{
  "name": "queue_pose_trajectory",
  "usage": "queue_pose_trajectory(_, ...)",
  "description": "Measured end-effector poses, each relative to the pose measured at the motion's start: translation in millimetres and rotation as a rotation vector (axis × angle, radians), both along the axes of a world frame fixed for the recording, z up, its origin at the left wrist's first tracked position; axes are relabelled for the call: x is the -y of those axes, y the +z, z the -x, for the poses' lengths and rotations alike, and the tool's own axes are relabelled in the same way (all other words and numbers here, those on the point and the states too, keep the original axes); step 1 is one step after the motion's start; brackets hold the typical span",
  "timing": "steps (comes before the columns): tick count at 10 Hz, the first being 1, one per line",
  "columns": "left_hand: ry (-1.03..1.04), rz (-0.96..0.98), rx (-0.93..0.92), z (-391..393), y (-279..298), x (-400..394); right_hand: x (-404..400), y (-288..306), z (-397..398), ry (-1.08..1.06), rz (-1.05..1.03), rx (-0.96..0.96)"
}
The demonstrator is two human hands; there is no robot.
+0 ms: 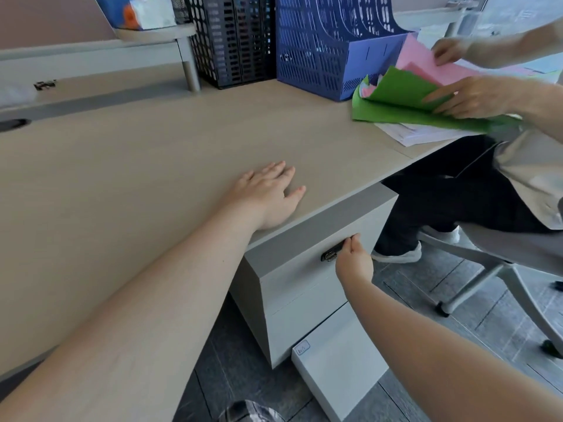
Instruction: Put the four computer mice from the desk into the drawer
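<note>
Head view: right hand (353,261) fingers pinched on drawer (304,287) handle (330,254); left hand (271,194) flat, fingers apart, near desk (122,166) front edge. 0 mice visible. Likely closing step; next, push shut.

Bare forearms, sleeveless, ringless hands (268,193)

blue file rack (332,47): back of the scene
black mesh rack (234,41): just left of it
green paper (405,102): right of it, kinda curled
pink paper (426,60): behind the green
office chair (499,254): way below-right
</note>
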State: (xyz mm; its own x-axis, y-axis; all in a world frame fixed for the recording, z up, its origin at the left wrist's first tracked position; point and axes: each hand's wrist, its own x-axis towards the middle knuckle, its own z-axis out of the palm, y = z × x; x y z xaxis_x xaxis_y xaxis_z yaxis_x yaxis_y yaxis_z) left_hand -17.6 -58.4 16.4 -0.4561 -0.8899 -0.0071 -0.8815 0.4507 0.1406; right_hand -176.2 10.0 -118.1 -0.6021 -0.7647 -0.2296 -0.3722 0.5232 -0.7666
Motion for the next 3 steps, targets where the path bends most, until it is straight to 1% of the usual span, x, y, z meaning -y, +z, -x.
queue_pose_trajectory(1, -0.001, -0.007, 0.004, 0, -2, 1, 2, -3, 4, 0.039, 0.000, -0.043)
queue_pose_trajectory(2, 0.003, -0.011, 0.000, 1, -2, 1, -1, 4, 5, -0.004, 0.065, 0.004)
queue_pose_trajectory(3, -0.009, 0.002, -0.013, 2, -3, 0, -5, 10, 8, 0.057, 0.008, 0.007)
